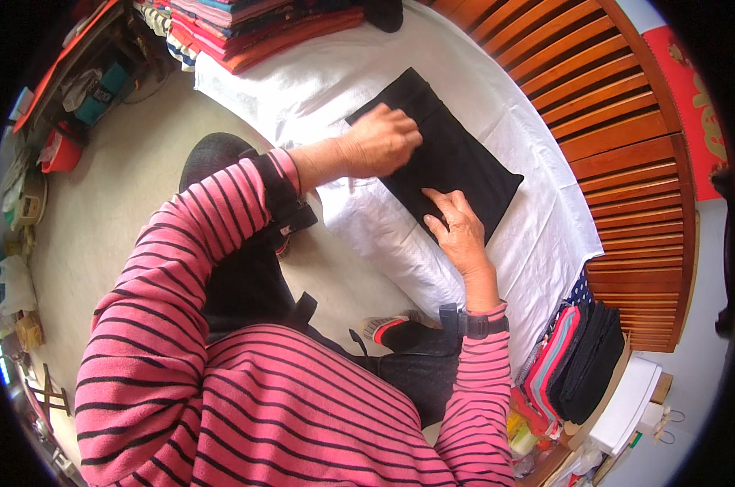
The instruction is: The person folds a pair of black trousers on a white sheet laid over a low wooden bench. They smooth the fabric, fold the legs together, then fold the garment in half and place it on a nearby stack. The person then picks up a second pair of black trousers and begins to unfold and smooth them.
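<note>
A folded black cloth item [449,158] lies flat at a slant on a white sheet [355,213]. My left hand [384,141] is over its left part, knuckles up and fingers curled; the fingertips are hidden and slightly blurred, so whether they pinch the fabric cannot be told. Lower down, my right hand [458,228] rests on the near edge of the black cloth, its thumb and index finger apart and nothing gripped between them. Both wrists carry black straps over pink striped sleeves.
Stacked folded clothes [245,30] stand at the sheet's upper left end. More folded clothes [571,365] sit at lower right, near a white box [626,405]. A slatted wooden backrest [635,158] borders the sheet. Across the floor are a red bucket [61,149] and teal container [99,97].
</note>
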`<act>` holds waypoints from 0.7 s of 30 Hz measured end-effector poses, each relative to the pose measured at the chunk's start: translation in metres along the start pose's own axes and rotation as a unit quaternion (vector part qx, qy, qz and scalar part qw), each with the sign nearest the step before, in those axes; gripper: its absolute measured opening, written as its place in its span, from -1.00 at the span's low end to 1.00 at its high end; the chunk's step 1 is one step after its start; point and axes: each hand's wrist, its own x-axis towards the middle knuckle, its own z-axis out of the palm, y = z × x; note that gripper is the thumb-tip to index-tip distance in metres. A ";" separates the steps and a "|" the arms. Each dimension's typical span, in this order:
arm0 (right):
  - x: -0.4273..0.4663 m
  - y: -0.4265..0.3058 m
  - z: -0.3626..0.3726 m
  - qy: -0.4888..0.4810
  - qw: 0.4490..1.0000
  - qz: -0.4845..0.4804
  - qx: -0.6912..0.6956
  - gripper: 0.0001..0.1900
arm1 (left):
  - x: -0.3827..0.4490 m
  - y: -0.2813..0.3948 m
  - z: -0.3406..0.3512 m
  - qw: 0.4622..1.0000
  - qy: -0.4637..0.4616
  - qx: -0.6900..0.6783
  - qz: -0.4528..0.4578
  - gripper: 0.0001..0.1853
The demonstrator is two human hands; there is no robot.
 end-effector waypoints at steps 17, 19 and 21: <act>0.022 0.031 0.039 0.074 0.986 -0.006 -0.148 -0.22 | 0.031 0.023 0.032 0.987 -0.146 0.069 0.018 -0.40; 0.023 0.032 0.039 0.090 0.986 -0.008 -0.139 -0.21 | 0.036 0.016 0.041 0.992 -0.122 0.033 -0.008 -0.36; 0.023 0.034 0.037 0.091 0.985 0.001 -0.149 -0.20 | 0.035 0.009 0.049 0.991 -0.109 0.000 -0.071 -0.31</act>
